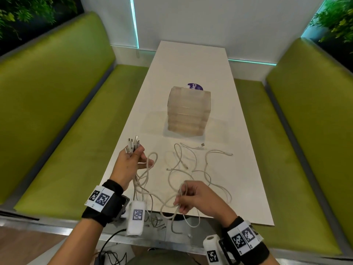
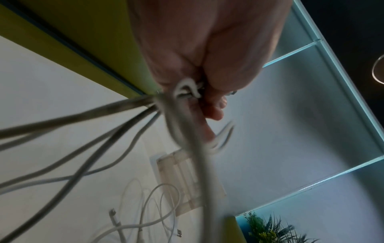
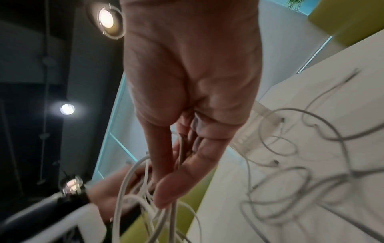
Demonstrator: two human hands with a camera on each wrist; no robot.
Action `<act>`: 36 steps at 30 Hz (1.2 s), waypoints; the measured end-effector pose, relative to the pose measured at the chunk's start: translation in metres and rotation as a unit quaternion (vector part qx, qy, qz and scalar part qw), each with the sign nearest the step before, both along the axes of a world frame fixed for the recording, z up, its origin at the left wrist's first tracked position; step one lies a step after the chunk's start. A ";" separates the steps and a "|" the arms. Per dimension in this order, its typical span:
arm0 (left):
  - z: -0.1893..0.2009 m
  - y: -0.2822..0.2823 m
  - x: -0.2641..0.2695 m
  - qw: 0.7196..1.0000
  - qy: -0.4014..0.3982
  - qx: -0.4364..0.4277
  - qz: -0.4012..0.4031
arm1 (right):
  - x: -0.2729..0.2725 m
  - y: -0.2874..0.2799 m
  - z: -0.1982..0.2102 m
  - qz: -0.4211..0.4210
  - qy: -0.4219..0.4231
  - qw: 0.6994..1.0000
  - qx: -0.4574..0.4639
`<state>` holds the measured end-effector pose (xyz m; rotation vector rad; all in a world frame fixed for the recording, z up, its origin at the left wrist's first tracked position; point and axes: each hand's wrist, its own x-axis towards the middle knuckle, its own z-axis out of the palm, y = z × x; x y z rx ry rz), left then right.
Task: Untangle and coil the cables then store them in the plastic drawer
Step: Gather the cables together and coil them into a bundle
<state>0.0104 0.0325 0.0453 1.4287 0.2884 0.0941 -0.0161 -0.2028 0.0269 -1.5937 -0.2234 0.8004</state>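
Note:
Several white cables (image 1: pixel 193 165) lie tangled on the near half of the white table (image 1: pixel 238 131). My left hand (image 1: pixel 131 161) is raised at the table's left edge and grips a bunch of cable ends, their plugs (image 1: pixel 133 144) sticking up above the fist; the cables (image 2: pixel 182 92) hang from it. My right hand (image 1: pixel 193 197) is near the front edge and pinches a loop of cable strands (image 3: pixel 182 148) between thumb and fingers. The translucent plastic drawer unit (image 1: pixel 188 111) stands mid-table, beyond the tangle, with its drawers closed.
Green bench seats (image 1: pixel 76 131) flank the table on both sides. A purple round label (image 1: pixel 194 87) lies behind the drawer unit. Some cable loops hang over the table's front edge (image 1: pixel 183 220). Dark wires lie on the floor below.

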 end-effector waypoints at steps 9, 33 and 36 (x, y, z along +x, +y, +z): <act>-0.002 -0.001 0.003 0.992 -0.030 0.111 0.043 | -0.029 0.012 -0.058 0.178 -0.085 0.958 -0.207; 0.013 -0.012 -0.001 0.997 -0.033 -0.066 -0.027 | 0.022 0.037 -0.039 0.187 -0.226 0.924 -0.246; 0.012 -0.009 -0.003 0.996 -0.025 -0.076 -0.024 | 0.038 0.032 -0.047 -0.013 -0.191 0.959 -0.211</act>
